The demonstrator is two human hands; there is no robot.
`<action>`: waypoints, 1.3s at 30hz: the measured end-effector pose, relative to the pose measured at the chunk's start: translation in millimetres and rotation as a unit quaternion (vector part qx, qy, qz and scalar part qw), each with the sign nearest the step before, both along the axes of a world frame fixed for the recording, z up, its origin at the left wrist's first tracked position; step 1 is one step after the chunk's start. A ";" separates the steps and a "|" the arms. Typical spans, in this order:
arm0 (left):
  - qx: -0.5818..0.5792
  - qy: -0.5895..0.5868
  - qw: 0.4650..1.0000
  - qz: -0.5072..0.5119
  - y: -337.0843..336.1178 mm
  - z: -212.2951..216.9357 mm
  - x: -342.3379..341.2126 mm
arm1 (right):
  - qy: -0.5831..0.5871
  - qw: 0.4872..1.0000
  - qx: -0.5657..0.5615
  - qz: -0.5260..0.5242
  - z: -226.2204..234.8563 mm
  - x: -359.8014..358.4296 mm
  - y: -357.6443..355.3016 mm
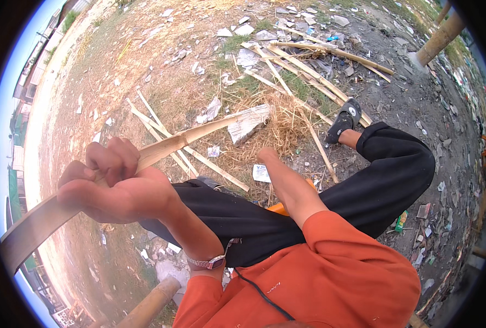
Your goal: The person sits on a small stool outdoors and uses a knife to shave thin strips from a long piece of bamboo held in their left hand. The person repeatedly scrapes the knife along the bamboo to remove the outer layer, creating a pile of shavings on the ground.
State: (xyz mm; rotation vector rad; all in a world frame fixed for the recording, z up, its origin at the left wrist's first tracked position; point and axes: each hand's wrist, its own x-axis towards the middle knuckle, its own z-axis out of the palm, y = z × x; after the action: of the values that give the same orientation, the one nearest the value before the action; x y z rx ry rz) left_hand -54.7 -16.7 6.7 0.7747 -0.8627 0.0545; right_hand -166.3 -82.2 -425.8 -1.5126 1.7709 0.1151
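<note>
A long split bamboo strip (169, 146) runs slantwise from the lower left rim toward the middle of the view. My left hand (109, 175) is raised and closed around it, with fingers curled over the upper side. At its far end the strip meets a whitish rough slab (248, 124) above dry straw (284, 123); whether they touch cannot be made out. My right hand (267, 155) is low, just nearer than the slab and straw, and looks closed. Its fingers are mostly hidden, and whatever they hold does not show. A watch (215, 262) is on my left wrist.
Several bamboo strips (308, 71) lie crossed beyond my shod foot (345, 119); others (163, 134) lie at left. Thick bamboo posts stand at upper right (442, 39) and lower left (150, 306). Something orange (278, 209) shows between my legs. Broken slabs and litter cover the ground.
</note>
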 end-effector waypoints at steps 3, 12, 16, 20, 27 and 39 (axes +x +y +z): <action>0.007 0.009 1.000 -0.007 8.4 -1.7 13.2 | 0.003 1.000 0.007 -0.026 8.5 -10.3 34.0; -0.018 -0.100 0.889 -0.446 12.0 -12.0 75.2 | -0.322 0.926 -0.193 -0.028 236.4 7.6 28.1; -0.028 -0.166 0.857 -0.487 9.4 -12.7 79.1 | -0.294 0.921 -0.245 0.078 308.2 13.2 64.3; -0.047 -0.193 0.815 -0.545 10.0 -9.0 72.3 | -0.224 0.934 -0.266 0.076 283.0 19.2 74.8; -0.051 -0.130 0.855 -0.500 10.9 -12.2 57.6 | -0.305 0.895 -0.322 0.040 259.2 16.9 69.9; -0.043 -0.110 0.864 -0.489 9.9 -11.6 41.0 | -0.272 0.925 -0.264 -0.003 225.0 31.8 65.1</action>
State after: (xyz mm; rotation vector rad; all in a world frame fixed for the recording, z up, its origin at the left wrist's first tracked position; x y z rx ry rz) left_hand -13.7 -6.8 -4.9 0.1732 -1.3819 -0.7303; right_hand -134.4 -17.1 -200.8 -1.6874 1.3988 -0.7743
